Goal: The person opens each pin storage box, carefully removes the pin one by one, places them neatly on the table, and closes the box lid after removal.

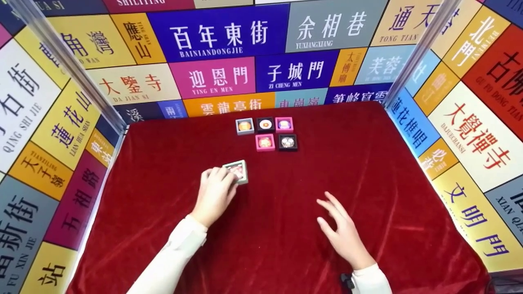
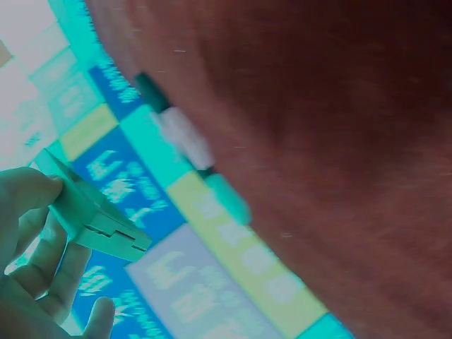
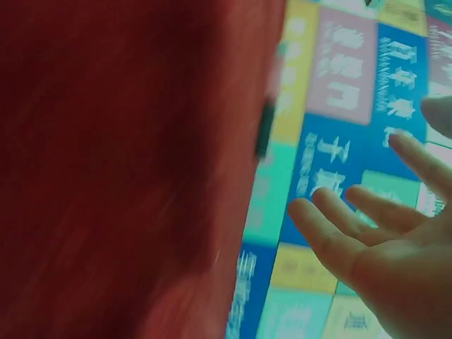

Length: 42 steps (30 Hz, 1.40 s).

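Note:
In the head view my left hand [image 1: 215, 192] grips a small square box [image 1: 242, 176] with a pale green frame and a pinkish pattern on its face. The left wrist view shows the same box [image 2: 95, 219] tilted between the thumb and fingers of that hand [image 2: 32, 240], clear of the cloth. My right hand [image 1: 341, 230] hovers over the cloth, holding nothing, its fingers spread. Loosely extended fingers of the right hand [image 3: 388, 247] also show in the right wrist view.
Toward the back of the red velvet cloth [image 1: 286, 237] lie several small framed boxes in two rows: a grey one [image 1: 245, 126], a black [image 1: 265, 124] and a pink [image 1: 284, 124] behind, another pink [image 1: 265, 142] and black [image 1: 288, 142] in front. Colourful sign-covered walls [image 1: 216, 36] enclose three sides.

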Tool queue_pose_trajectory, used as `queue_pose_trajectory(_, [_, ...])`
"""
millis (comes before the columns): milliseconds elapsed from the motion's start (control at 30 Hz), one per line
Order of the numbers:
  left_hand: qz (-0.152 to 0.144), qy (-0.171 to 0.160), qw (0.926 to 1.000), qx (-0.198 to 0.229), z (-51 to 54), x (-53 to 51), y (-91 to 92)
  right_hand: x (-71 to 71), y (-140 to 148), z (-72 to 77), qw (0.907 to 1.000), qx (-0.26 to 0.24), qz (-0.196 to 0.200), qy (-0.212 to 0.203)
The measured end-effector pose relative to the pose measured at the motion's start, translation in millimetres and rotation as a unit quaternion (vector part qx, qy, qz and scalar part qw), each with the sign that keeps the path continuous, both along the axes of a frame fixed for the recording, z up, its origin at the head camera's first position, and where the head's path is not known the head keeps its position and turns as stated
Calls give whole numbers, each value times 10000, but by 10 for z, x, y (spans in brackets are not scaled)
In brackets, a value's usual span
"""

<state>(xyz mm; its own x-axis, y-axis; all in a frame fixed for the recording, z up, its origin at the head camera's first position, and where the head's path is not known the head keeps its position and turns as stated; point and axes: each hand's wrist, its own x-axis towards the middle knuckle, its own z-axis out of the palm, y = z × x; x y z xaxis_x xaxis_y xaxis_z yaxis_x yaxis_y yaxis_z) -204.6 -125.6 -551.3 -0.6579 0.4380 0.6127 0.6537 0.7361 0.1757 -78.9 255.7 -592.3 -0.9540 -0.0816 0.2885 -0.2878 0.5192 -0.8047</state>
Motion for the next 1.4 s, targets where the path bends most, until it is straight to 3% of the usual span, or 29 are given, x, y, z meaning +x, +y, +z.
queue_pose_trajectory(67, [-160,118,9998,74,121,95,64,-68,-99,46,9958,-842,347,-44])
queue_pose_trajectory(167, [-393,254,9988,146,296,235,183,-188,-281,101,9700,-2190,1012,-299])
queue_pose_trajectory(233, [-561,321,9978,146,388,318,267,-256,-415,131,9422,-2974,1394,-655])
queue_pose_trajectory(333, [-838,284,9960,85,481,439,377,-323,-610,173,8913,-3906,1923,-1266])
queue_pose_trajectory(500, [-1267,20,9917,194,523,590,526,-397,-949,292,8105,-4807,2586,-2124])
queue_pose_trajectory(600, [-1461,-68,9887,327,500,646,599,-415,-1137,351,7710,-5215,2741,-2418])
queue_pose_trajectory(700, [-1563,-95,9870,366,469,685,648,-416,-1260,371,7403,-5624,2679,-2527])
queue_pose_trajectory(800, [-1596,-138,9863,385,446,714,673,-411,-1314,361,7229,-5925,2496,-2532])
queue_pose_trajectory(1000, [-1581,-82,9862,493,430,733,685,-409,-1345,343,7159,-6113,2345,-2423])
queue_pose_trajectory(1067, [-1525,-72,9867,550,444,731,680,-415,-1354,347,7088,-6224,2304,-2390])
queue_pose_trajectory(1233, [-1061,-294,9916,680,485,685,685,-423,-1399,380,6868,-6456,2216,-2496])
queue_pose_trajectory(1400, [-557,-647,9956,386,460,606,745,-406,-1472,424,6822,-6494,1983,-2711])
